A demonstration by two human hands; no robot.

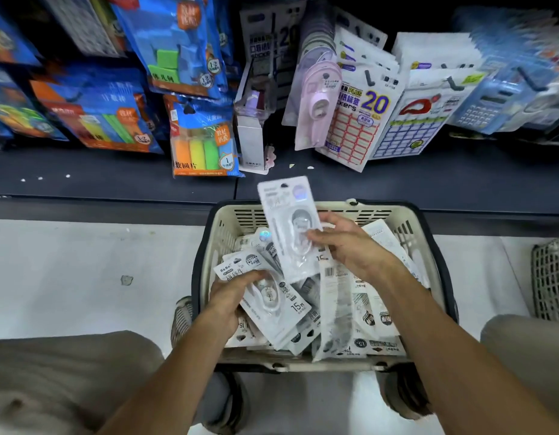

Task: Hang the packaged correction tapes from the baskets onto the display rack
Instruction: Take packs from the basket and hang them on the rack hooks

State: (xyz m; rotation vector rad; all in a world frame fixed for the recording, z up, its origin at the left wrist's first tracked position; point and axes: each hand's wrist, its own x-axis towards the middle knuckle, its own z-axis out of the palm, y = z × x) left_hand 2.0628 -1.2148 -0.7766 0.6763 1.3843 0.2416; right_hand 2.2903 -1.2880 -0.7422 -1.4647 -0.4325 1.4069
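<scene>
Item: white carded correction tape in a clear blister pack [290,227], held up over the basket by the right hand [347,246]. Grip: thumb and fingers pinch the card at its right edge, about mid-length, beside the blister. Long axis runs away from the grip toward the rack, tilted slightly left; the end with the dark hang-hole lies farthest from the wrist, the lower end points down into the basket.

Item: second white carded correction tape marked "15m" [273,301], lying on the heap. Grip: left hand [231,296], fingers curled over its upper left end, holding it. Long axis slants down and right from that grip.

Container: cream slotted plastic basket with dark rim [394,215], beneath both hands, filled with further white packs.

Destination: display rack pegs, ahead of and above both grips; a pale lilac carded correction tape [319,102] already hangs there, slightly right of the raised pack.

Judgement: the right hand is nearer the rack, and its pack's hole already leads.
</scene>
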